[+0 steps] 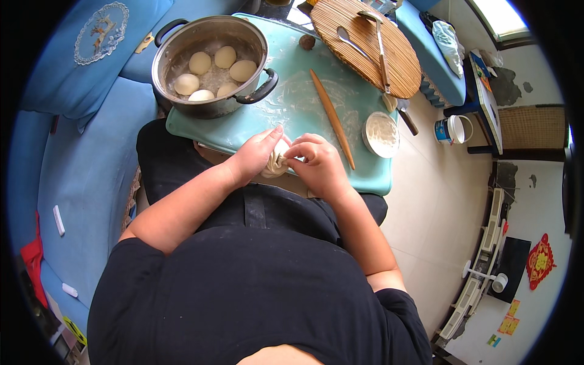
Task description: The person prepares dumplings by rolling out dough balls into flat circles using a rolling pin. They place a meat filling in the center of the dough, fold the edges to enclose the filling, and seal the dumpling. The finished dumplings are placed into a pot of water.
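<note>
Close to my body, over the near edge of the pale green table (286, 73), both hands are on a piece of pleated dough (275, 165). My left hand (255, 155) cups it from the left side. With thumb and fingertips, my right hand (313, 161) pinches the dough's gathered edge. Part of the dough is hidden behind my fingers. On the table's left stands a metal pot (210, 109) with black handles, holding several smooth, pale dough balls (199, 63). A tapered wooden rolling pin (331, 118) lies right of my hands.
A white bowl of flour (382, 135) sits at the table's right edge. Behind it, a round woven lid (340, 15) carries a spoon (350, 38) and a ladle (380, 42). A small brown lump (306, 42) lies at the back. The blue sofa (91, 152) is left; a white bucket (450, 129) stands right.
</note>
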The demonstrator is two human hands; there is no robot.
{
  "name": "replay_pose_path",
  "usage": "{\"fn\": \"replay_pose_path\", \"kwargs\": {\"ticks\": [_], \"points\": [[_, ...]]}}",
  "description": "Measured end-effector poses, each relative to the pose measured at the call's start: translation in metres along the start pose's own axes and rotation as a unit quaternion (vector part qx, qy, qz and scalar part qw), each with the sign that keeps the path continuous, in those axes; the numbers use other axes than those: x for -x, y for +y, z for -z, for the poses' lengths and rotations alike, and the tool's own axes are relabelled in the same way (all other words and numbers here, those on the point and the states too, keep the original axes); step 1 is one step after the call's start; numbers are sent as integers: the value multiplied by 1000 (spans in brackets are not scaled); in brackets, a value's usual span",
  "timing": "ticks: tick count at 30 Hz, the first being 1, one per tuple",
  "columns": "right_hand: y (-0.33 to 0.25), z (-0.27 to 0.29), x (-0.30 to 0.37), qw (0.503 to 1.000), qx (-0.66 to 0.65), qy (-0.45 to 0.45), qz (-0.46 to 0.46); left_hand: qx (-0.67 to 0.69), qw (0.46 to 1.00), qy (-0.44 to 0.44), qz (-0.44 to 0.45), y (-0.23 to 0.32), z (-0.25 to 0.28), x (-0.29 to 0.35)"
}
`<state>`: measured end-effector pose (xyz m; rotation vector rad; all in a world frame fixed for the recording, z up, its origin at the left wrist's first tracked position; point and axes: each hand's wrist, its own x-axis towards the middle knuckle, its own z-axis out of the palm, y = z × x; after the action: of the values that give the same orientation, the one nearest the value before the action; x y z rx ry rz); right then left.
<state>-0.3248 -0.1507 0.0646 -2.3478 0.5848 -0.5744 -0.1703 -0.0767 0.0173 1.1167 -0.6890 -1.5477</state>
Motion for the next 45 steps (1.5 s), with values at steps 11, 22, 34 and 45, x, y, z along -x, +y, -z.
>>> {"fn": "replay_pose_path", "kwargs": {"ticks": [11, 22, 34, 45], "points": [[5, 0, 1, 996, -49, 9, -71, 78, 994, 59, 39, 8, -4, 5], [7, 7, -7, 992, 73, 12, 103, 6, 998, -5, 68, 8, -3, 7], [15, -3, -4, 982, 78, 124, 116, 107, 988, -31, 108, 17, -4, 8], [16, 14, -9, 994, -21, -20, 110, 109, 979, -96, 141, 18, -6, 12]]}}
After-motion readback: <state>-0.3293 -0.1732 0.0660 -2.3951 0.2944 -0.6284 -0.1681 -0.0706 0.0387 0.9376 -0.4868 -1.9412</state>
